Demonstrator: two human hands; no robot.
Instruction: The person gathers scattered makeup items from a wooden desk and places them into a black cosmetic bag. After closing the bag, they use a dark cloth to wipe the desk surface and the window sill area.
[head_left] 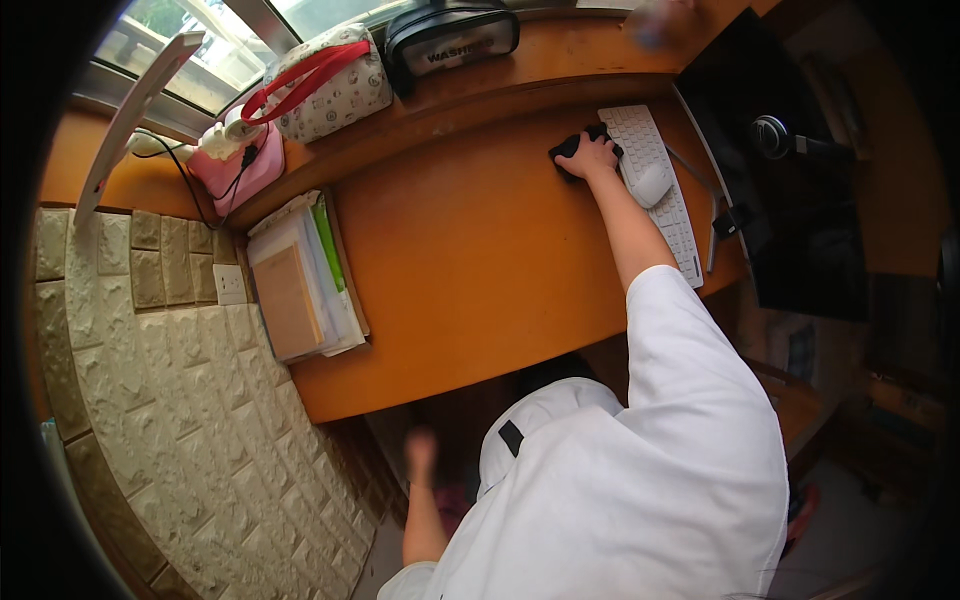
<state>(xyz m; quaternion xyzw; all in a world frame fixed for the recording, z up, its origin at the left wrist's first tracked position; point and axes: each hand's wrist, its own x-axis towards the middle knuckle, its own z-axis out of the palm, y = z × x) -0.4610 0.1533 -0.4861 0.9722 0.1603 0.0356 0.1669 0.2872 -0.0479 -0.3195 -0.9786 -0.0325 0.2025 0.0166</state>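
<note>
My right hand reaches far across the orange wooden desk and lies on a small black cloth-like object, its fingers curled over it. The object sits just left of a white keyboard. A white mouse rests on top of the keyboard, close to my wrist. My left hand hangs below the desk's front edge, blurred, with nothing in it. A white sleeve covers my right upper arm.
A black monitor stands right of the keyboard. A stack of books and papers lies at the desk's left end. On the raised ledge sit a pink device, a patterned bag with red handles and a black pouch. A brick-pattern wall is on the left.
</note>
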